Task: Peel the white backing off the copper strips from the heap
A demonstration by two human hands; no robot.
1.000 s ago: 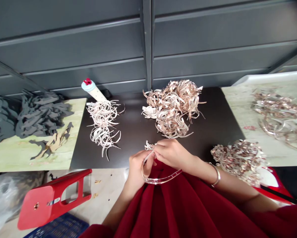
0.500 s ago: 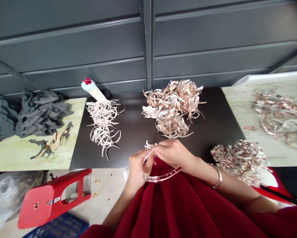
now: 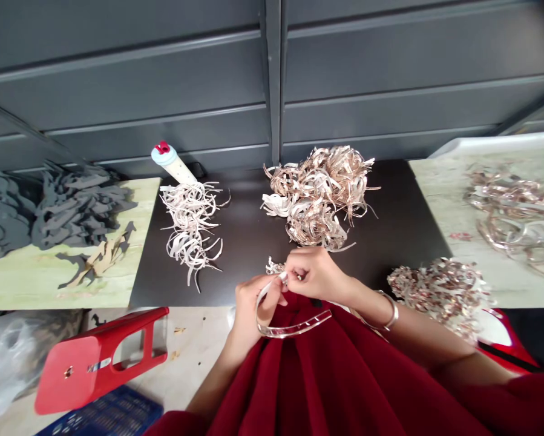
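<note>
A shiny rose-gold and white strip curls down in front of my red clothing, its upper end pinched in my left hand. My right hand is closed with the fingertips curled together beside that end; whether they grip the strip or a small scrap is too small to tell. Just behind the hands lies a little heap of small clippings on the black mat. A big tangled pile of rose-gold strips sits farther back, and a pile of pale strips lies to the left.
A cream bottle with a blue lid stands at the back left. Dark grey cut pieces are heaped on the left table. At right are a mound of curly scraps and more strips. A red stool stands below left.
My right hand has lifted slightly and its fingers have curled in more. The strip stays in my left hand, its curve shifted only slightly.
</note>
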